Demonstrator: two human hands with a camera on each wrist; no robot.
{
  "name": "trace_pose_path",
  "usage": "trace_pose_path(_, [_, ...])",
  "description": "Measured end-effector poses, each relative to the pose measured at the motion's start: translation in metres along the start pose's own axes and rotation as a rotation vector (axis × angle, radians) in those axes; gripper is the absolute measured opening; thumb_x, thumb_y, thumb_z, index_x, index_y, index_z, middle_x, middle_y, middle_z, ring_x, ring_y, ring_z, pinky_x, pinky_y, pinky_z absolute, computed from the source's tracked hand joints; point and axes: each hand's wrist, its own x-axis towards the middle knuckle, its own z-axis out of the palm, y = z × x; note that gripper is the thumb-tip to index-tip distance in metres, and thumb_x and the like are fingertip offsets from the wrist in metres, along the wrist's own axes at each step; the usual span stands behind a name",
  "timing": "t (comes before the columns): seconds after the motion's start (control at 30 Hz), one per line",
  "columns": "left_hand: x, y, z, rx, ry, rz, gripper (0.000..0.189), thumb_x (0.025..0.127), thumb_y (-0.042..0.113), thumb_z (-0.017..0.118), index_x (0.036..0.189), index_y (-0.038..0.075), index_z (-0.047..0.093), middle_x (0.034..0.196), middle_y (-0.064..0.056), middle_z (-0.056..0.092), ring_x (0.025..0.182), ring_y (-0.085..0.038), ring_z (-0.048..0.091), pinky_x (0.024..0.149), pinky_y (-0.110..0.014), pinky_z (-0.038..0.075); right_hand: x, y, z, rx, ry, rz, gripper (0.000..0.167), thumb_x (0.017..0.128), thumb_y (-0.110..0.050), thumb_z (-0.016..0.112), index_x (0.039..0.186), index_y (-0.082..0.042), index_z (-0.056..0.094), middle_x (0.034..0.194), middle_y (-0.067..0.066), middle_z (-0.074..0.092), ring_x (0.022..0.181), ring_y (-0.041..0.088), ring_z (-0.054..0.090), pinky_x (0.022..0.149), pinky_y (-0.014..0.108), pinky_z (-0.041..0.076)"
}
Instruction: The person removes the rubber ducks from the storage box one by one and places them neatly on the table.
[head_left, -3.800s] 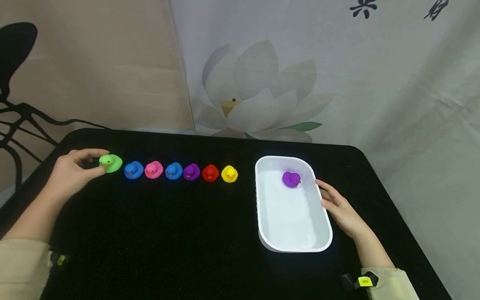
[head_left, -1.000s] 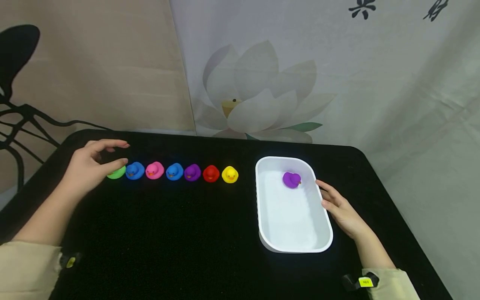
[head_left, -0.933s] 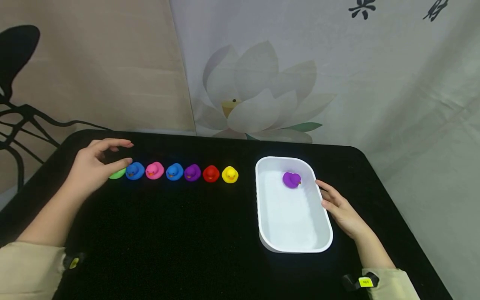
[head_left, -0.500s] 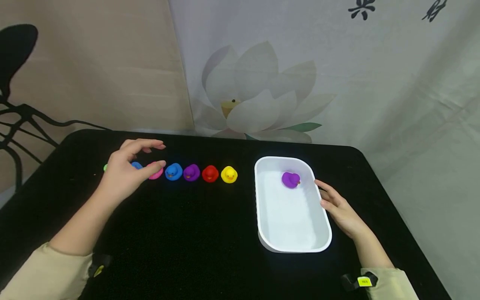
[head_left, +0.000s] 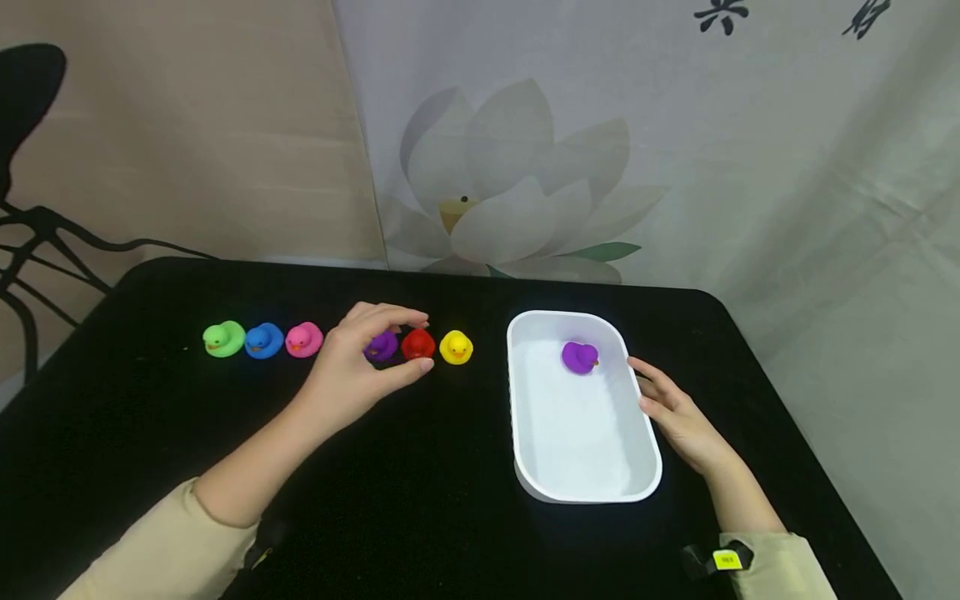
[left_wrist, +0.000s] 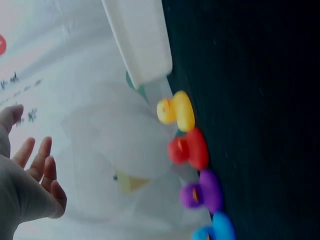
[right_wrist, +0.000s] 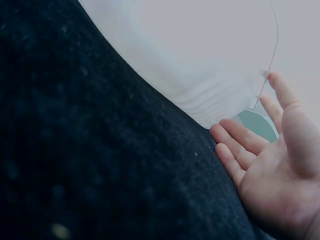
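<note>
My left hand (head_left: 348, 362) hovers over the row of rubber ducks, thumb and fingers apart, holding nothing. Seen from above, its fingertips lie around the red duck (head_left: 417, 343); the left wrist view shows the hand (left_wrist: 30, 185) raised clear of the ducks. Beside the red one are a purple duck (head_left: 382, 346), partly covered, and a yellow duck (head_left: 456, 347). A blue duck (left_wrist: 222, 230) is hidden behind the hand in the head view. My right hand (head_left: 686, 421) rests its extended fingertips against the right side of a white tray (head_left: 581, 442), which contains another purple duck (head_left: 579, 357).
Farther left in the row stand a green duck (head_left: 224, 339), a blue duck (head_left: 264, 341) and a pink duck (head_left: 304, 340). A black cloth (head_left: 420, 517) covers the table. Behind it hangs a curtain (head_left: 525, 167) with a printed lotus.
The left hand has set the green duck down at the row's left end and let go. It has then swept right along the row to the red duck. The right hand stays at the tray.
</note>
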Motion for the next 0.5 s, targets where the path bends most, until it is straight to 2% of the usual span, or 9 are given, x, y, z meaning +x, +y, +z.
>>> trace_pose_path(0.2, [0.006,0.012,0.027,-0.038,-0.063,0.001,0.045,0.078,0.021,0.080,0.119,0.017,0.063,0.118,0.007,0.060,0.110,-0.015,0.047,0.089,-0.042,0.044,0.000,0.000,0.000,-0.001,-0.002,0.001,0.055,0.101,-0.014,0.047,0.150,-0.010,0.024,0.142,0.028,0.037,0.114,0.012,0.056,0.095,0.046,0.042])
trace_pose_path(0.5, [0.017,0.027,0.069,-0.034,-0.115,0.039,0.043,0.077,0.024,0.082,0.116,0.014,0.066,0.117,0.006,0.062,0.103,-0.020,0.049,0.083,-0.040,0.047,0.000,0.000,0.000,-0.003,-0.002,-0.007,0.055,0.101,-0.015,0.046,0.151,-0.010,0.023,0.142,0.029,0.037,0.114,0.012,0.056,0.094,0.046,0.043])
